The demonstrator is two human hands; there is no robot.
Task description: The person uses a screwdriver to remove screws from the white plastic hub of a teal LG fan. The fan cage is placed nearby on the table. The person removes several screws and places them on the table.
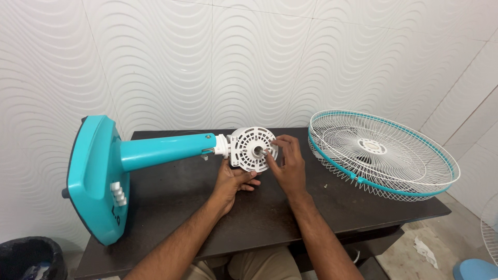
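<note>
A teal table fan lies on its side on the dark table [270,218], its base [96,176] at the left and its neck [163,150] pointing right. The white round motor housing [249,155] sits at the neck's end, face toward me. My left hand [231,184] cups the housing from below. My right hand [288,163] is at its right side, with fingertips pinching at the small shaft [259,151] in the centre.
A white wire fan guard with a teal rim [381,153] lies on the table's right end, overhanging the edge. A black bin [31,256] stands at lower left. White wavy wall tiles rise behind. A blue object [474,269] lies on the floor at lower right.
</note>
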